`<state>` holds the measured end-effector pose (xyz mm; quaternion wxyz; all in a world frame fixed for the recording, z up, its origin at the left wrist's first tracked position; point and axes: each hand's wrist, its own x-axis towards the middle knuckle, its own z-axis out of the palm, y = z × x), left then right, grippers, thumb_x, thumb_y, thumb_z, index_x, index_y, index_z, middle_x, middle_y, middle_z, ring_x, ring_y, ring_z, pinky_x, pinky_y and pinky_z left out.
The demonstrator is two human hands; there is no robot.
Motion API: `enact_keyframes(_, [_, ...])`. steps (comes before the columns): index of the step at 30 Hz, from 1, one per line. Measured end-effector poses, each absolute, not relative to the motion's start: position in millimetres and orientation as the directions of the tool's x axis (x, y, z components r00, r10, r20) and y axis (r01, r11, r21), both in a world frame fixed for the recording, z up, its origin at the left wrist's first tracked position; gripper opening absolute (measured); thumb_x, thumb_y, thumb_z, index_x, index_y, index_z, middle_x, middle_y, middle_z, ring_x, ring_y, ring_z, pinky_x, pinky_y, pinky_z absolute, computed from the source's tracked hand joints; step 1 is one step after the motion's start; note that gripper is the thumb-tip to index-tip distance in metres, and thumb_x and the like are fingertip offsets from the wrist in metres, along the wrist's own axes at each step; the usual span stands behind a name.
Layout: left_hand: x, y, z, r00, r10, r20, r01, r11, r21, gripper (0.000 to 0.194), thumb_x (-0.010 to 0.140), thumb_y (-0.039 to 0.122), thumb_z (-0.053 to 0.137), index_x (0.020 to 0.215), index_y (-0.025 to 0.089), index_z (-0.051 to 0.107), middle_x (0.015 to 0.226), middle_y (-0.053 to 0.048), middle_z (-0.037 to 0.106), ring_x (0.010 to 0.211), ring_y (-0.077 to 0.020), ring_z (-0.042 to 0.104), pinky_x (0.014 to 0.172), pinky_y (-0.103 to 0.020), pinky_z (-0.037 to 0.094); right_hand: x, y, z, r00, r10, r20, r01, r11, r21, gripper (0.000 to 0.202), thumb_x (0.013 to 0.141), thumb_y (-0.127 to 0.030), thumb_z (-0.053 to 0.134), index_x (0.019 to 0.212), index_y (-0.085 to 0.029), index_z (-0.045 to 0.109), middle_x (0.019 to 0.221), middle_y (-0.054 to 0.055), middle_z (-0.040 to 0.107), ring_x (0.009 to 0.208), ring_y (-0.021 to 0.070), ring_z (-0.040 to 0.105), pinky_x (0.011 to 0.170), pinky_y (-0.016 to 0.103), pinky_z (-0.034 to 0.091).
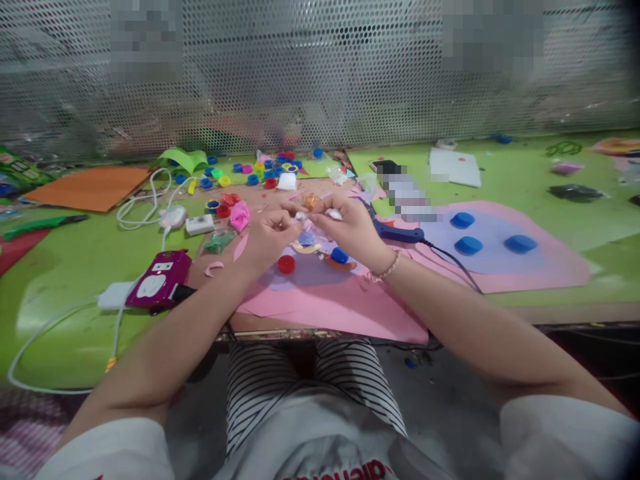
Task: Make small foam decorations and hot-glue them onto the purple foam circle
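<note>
Both hands, left and right, pinch what looks like white wrapping, fingers nearly meeting, steadying it above the pink sheet.

Shirt: a light grey-white top is covering the torso, its fabric creasing at the front.
Lettering: red characters are running across the shirt front, partly leaving view at the lower edge.
Sleeves: a short, pale left sleeve and a matching right sleeve are leaving both forearms bare.
Bracelet: a thin, pale, beaded-looking band is encircling the wrist behind the right hand.
Legwear: white fabric is displaying narrow dark stripes.
</note>
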<state>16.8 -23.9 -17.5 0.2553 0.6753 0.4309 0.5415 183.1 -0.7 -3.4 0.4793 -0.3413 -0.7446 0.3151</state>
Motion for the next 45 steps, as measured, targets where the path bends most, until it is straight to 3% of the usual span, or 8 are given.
enact_keyframes(5, [14.6,-19.1,-22.8,-0.015,0.869,0.495,0.293,-0.47,0.833,0.031,0.069,0.02,0.068,0.048,0.019,0.045,0.082,-0.001,0.066,0.081,-0.0153,0.061,0.076,-0.034,0.048,184.4,-1.4,0.0,-0.296,0.821,0.488,0.199,0.553,-0.809,0.01,0.079,-0.022,0.058,0.071,-0.018,0.052,0.071,-0.001,0.057,0.073,0.0132,0.055,0.066,0.028,0.042])
enact_keyframes(11, [20.1,-14.1,-25.5,-0.01,0.932,0.363,-0.042,-0.363,0.931,0.042,0.063,0.028,0.073,0.046,0.017,0.037,0.081,-0.001,0.068,0.077,-0.0132,0.062,0.068,-0.03,0.049,183.7,0.2,-1.9,-0.299,0.825,0.48,0.188,0.544,-0.818,0.011,0.077,-0.024,0.059,0.07,-0.019,0.052,0.069,-0.001,0.056,0.072,0.0131,0.054,0.064,0.028,0.042])
enact_keyframes(16, [24.4,-19.6,-15.7,-0.025,0.959,0.283,-0.124,-0.284,0.951,0.038,0.058,0.021,0.073,0.045,0.016,0.038,0.076,0.0,0.068,0.071,-0.0119,0.062,0.064,-0.028,0.049,184.7,0.5,-1.5,-0.313,0.822,0.477,0.171,0.542,-0.823,0.009,0.077,-0.023,0.057,0.071,-0.018,0.053,0.07,0.0,0.056,0.073,0.0134,0.055,0.064,0.027,0.042])
enact_keyframes(25, [23.1,-18.2,-20.5,-0.083,0.929,0.36,-0.025,-0.363,0.932,0.037,0.062,0.016,0.068,0.045,0.017,0.035,0.073,0.0,0.068,0.076,-0.0152,0.066,0.071,-0.032,0.053,183.0,0.2,-3.0,-0.313,0.836,0.45,0.17,0.515,-0.84,0.009,0.078,-0.022,0.059,0.072,-0.017,0.054,0.071,0.0,0.056,0.073,0.0126,0.054,0.062,0.027,0.041])
enact_keyframes(30, [14.5,-21.3,-14.6,0.012,0.899,0.438,0.173,-0.433,0.884,0.038,0.067,0.016,0.066,0.046,0.018,0.034,0.078,-0.002,0.071,0.08,-0.0167,0.066,0.064,-0.029,0.051,185.3,-0.6,-1.2,-0.331,0.831,0.447,0.162,0.517,-0.841,0.009,0.077,-0.022,0.06,0.071,-0.017,0.055,0.069,0.0,0.056,0.069,0.0114,0.053,0.061,0.027,0.041])
enact_keyframes(35, [5.5,-19.8,-7.7,0.122,0.876,0.468,0.3,-0.481,0.823,0.038,0.066,0.018,0.07,0.043,0.018,0.039,0.067,-0.002,0.067,0.076,-0.018,0.066,0.06,-0.029,0.049,186.7,1.7,-3.7,-0.337,0.838,0.429,0.177,0.504,-0.846,0.01,0.076,-0.024,0.06,0.071,-0.017,0.055,0.068,0.0,0.056,0.066,0.0115,0.052,0.057,0.026,0.04])
enact_keyframes(45, [-1.5,-10.5,-14.1,0.277,0.869,0.411,0.179,-0.467,0.866,0.033,0.063,0.019,0.072,0.043,0.018,0.045,0.056,0.0,0.059,0.066,-0.0156,0.063,0.064,-0.03,0.05,187.2,2.2,-3.1,-0.37,0.865,0.34,0.157,0.419,-0.894,0.012,0.073,-0.024,0.064,0.07,-0.016,0.056,0.059,-0.003,0.053,0.054,0.0085,0.045,0.053,0.024,0.037])
